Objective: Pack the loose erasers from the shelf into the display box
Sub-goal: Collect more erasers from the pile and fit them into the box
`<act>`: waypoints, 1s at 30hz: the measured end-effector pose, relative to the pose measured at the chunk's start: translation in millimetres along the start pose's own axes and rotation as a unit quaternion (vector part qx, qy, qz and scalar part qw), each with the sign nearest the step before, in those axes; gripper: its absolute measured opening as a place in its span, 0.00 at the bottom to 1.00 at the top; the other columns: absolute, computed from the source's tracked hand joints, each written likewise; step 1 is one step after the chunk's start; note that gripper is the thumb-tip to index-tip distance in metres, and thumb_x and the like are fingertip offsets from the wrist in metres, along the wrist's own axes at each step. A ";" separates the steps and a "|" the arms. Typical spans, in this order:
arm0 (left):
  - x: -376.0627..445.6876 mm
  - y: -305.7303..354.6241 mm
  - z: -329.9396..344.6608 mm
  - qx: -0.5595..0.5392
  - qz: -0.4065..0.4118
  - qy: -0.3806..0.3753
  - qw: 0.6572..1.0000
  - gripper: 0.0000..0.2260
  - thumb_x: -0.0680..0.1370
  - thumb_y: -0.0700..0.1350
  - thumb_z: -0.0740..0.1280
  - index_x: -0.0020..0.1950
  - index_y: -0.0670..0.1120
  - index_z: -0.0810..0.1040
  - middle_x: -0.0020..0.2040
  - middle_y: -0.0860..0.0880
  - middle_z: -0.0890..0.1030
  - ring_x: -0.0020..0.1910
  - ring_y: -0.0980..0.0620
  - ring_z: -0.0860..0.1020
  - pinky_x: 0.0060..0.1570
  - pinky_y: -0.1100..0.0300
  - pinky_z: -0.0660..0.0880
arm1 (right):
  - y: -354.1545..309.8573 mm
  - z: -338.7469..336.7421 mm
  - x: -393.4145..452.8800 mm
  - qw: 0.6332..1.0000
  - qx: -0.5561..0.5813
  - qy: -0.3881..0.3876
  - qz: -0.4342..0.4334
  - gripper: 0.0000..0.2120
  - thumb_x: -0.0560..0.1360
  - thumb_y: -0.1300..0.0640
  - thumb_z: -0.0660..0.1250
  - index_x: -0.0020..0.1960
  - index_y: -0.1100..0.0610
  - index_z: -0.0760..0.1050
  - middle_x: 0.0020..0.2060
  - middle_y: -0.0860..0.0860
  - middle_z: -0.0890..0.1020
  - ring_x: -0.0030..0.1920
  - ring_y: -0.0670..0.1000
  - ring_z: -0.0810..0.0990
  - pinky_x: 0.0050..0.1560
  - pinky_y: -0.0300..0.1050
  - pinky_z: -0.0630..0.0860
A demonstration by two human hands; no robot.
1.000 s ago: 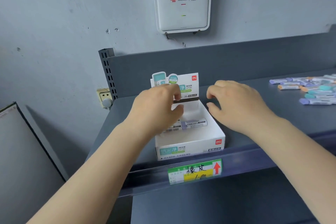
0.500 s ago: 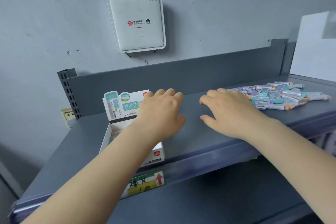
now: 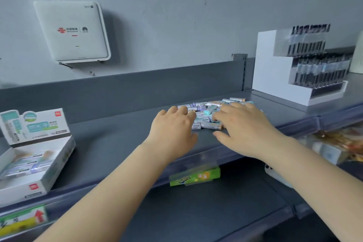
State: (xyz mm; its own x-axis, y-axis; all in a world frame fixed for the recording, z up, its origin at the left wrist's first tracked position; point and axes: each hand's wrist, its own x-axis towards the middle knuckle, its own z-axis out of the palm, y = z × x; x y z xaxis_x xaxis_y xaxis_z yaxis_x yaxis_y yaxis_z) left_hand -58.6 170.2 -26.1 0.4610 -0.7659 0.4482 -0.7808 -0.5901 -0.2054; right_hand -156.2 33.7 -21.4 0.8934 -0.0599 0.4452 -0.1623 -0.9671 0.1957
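Both hands are down at the pile of loose erasers (image 3: 206, 113) on the grey shelf (image 3: 117, 139). The left hand (image 3: 173, 126) sits at the pile's nine o'clock edge, fingers loosely bent, tips touching the nearest erasers; whether it has pinched one I cannot tell. The right hand (image 3: 242, 125) covers the pile's three o'clock side, fingers spread over the erasers, thumb out on bare shelf at six o'clock, nothing visibly gripped. Erasers show between the two hands and beyond the fingertips toward twelve o'clock.

Well apart at nine o'clock stands the display box (image 3: 57, 155), lid card upright at the back, with a few erasers lying flat inside, blurred.

At two o'clock from the pile, a white tiered pen stand (image 3: 275, 84) sits on the next shelf section. A white router (image 3: 72, 31) hangs on the wall at eleven o'clock. A green price tag (image 3: 194, 177) clips to the shelf lip below the hands. Between pile and box, just open shelf.
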 end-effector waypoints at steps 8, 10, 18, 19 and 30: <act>37.7 57.8 14.8 -0.030 0.006 -0.016 0.999 0.17 0.78 0.54 0.56 0.64 0.50 0.68 0.59 0.51 0.73 0.60 0.48 0.70 0.57 0.56 0.65 | 75.7 9.5 -27.6 0.998 0.029 -0.019 0.043 0.17 0.76 0.43 0.55 0.59 0.50 0.70 0.56 0.46 0.74 0.59 0.51 0.70 0.57 0.47 0.66; 48.7 65.3 17.3 -0.033 0.008 -0.018 0.999 0.16 0.78 0.54 0.56 0.63 0.49 0.70 0.58 0.51 0.74 0.59 0.47 0.71 0.57 0.56 0.66 | 88.9 13.4 -29.6 0.997 0.041 -0.025 0.055 0.17 0.76 0.43 0.56 0.60 0.49 0.70 0.57 0.46 0.75 0.60 0.50 0.70 0.58 0.48 0.68; 92.3 82.6 26.8 -0.077 0.016 -0.029 0.996 0.16 0.77 0.55 0.58 0.61 0.50 0.72 0.59 0.51 0.75 0.61 0.48 0.71 0.56 0.56 0.67 | 137.0 32.5 -22.1 0.988 0.110 -0.024 0.105 0.12 0.75 0.45 0.60 0.55 0.48 0.73 0.52 0.44 0.76 0.55 0.48 0.73 0.47 0.42 0.65; 98.5 83.9 27.1 -0.081 0.021 -0.029 0.996 0.16 0.77 0.56 0.59 0.61 0.50 0.72 0.59 0.51 0.75 0.61 0.49 0.71 0.55 0.56 0.67 | 142.5 35.7 -19.2 0.986 0.123 -0.026 0.111 0.11 0.75 0.46 0.60 0.54 0.48 0.74 0.51 0.44 0.76 0.54 0.48 0.74 0.46 0.42 0.66; 139.2 97.4 43.4 -0.067 0.072 0.000 0.995 0.16 0.77 0.56 0.58 0.61 0.52 0.72 0.58 0.54 0.75 0.58 0.50 0.71 0.52 0.59 0.65 | 199.7 78.8 39.0 0.975 0.193 -0.036 0.104 0.08 0.74 0.55 0.64 0.52 0.50 0.77 0.44 0.42 0.73 0.44 0.44 0.69 0.46 0.41 0.67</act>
State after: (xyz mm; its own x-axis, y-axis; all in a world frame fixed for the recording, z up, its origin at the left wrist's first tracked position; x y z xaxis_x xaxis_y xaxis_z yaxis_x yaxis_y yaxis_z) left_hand -52.2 -4.9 -21.5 0.3398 -0.8408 0.4215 -0.8883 -0.4342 -0.1500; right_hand -120.8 -181.2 -33.9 0.8879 -0.2677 0.3743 -0.1857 -0.9526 -0.2409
